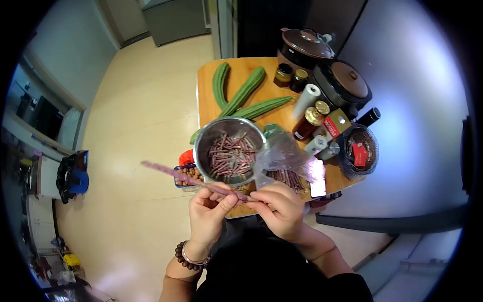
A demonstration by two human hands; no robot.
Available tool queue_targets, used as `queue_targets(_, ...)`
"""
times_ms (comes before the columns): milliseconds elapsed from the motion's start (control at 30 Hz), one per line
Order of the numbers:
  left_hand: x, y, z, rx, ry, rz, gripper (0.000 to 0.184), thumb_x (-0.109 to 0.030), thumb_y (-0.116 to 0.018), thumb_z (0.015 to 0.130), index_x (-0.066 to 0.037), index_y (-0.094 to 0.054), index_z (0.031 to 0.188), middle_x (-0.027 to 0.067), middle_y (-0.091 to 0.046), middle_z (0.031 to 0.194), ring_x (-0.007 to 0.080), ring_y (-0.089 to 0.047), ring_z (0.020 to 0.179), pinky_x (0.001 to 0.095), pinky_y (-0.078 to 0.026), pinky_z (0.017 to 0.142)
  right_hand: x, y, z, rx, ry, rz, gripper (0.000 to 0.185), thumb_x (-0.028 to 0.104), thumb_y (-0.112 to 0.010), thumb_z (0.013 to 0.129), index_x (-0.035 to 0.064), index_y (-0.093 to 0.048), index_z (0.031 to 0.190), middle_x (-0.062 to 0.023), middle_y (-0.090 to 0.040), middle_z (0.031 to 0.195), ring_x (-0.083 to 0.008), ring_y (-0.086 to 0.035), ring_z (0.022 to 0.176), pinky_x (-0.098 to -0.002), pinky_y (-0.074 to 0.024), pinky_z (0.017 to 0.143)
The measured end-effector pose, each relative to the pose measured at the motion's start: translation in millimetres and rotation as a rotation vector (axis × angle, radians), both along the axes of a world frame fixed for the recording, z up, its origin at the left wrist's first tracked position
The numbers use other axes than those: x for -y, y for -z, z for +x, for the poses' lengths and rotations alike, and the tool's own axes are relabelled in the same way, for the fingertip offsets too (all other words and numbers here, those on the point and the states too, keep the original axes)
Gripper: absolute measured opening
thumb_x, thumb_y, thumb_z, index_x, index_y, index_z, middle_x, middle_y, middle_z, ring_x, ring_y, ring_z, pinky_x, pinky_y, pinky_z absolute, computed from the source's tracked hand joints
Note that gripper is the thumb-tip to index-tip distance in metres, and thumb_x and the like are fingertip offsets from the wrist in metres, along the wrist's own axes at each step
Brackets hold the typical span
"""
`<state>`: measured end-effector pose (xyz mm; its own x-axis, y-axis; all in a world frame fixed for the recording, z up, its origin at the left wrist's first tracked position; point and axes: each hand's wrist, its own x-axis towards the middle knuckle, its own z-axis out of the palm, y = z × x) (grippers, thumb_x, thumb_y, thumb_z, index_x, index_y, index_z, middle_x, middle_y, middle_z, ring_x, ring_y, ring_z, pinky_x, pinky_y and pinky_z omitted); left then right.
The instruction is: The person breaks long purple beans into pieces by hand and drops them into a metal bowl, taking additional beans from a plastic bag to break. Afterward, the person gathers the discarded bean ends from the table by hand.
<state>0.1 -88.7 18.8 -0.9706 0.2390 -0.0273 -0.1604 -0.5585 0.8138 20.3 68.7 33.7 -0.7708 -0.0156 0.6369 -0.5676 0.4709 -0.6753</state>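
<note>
Evidently, the work stood at a midway stage. The steel bowl (203,143) on the bench (266,93) contained a sizeable heap of short purple bean pieces (232,155); this portion appeared complete. One long bean (186,177) was in hand, at the near side of the bowl, with most of its length extending leftward past the rim.

Left hand (209,216): fingers closed in a pinch, thumb against index finger, with hold of the long bean partway along its length. Right hand (280,209): fingers likewise pinched together, gripping the bean near its right end. The two grips were close together — no finished break was visible between them.

Remaining stock: a bundle of long beans (285,179) lay to the right of the bowl, partly covered by a clear plastic bag (282,153). The quantity left could not be determined — the bag and the right hand obscured part of it.
</note>
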Motion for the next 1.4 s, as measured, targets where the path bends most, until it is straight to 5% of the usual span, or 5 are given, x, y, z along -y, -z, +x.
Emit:
queue_targets(400,54,42,-21,0.146,-0.017,-0.23,0.031,0.003,-0.064,0.079,0.004,-0.052,0.108,0.0076,-0.063,0.084,0.0112,-0.061,0.077,0.0218,-0.049,0.071,52,46,-29,-0.025,-0.117,0.264,0.014,-0.002,-0.063,0.069,-0.0018,-0.056,0.081,-0.0095,-0.05,0.074,-0.0257,-0.05,0.066,-0.0339,-0.0419,0.059)
queue_targets(833,75,66,-41,0.229,0.579,-0.279,0.04,0.0,-0.061,0.081,0.003,-0.047,0.118,0.0048,-0.061,0.083,0.0116,-0.059,0.075,0.0242,-0.05,0.07,30,70,-55,0.187,-0.792,0.147,0.006,-0.003,-0.059,0.073,0.0012,-0.057,0.077,-0.0093,-0.052,0.073,-0.0259,-0.052,0.072,-0.0351,-0.0425,0.066)
queue_targets(1067,74,71,-37,0.446,0.57,-0.003,0.042,-0.003,-0.059,0.084,0.001,-0.044,0.123,0.0045,-0.06,0.085,0.0116,-0.059,0.076,0.0244,-0.05,0.071,30,78,-46,0.448,-0.619,-0.173,0.004,-0.001,-0.061,0.076,0.0001,-0.06,0.079,-0.0096,-0.058,0.078,-0.0239,-0.056,0.074,-0.0329,-0.0443,0.068)
queue_targets(1267,90,72,-26,0.182,0.758,0.212,0.054,0.002,-0.061,0.079,0.001,-0.039,0.128,0.0113,-0.061,0.083,0.0162,-0.061,0.076,0.0256,-0.051,0.069,11,99,-69,0.412,0.306,-0.06,0.005,0.0,-0.058,0.077,0.0005,-0.063,0.079,-0.0093,-0.06,0.076,-0.0219,-0.058,0.072,-0.0304,-0.0458,0.065)
queue_targets(1400,103,50,-22,0.17,0.489,0.101,0.06,0.003,-0.062,0.078,0.0,-0.034,0.131,0.0158,-0.062,0.084,0.0195,-0.063,0.075,0.0279,-0.052,0.068,26,95,-31,0.208,-0.149,0.298,0.011,-0.001,-0.054,0.07,0.0014,-0.061,0.078,-0.0122,-0.056,0.074,-0.0272,-0.056,0.074,-0.0365,-0.0459,0.067)
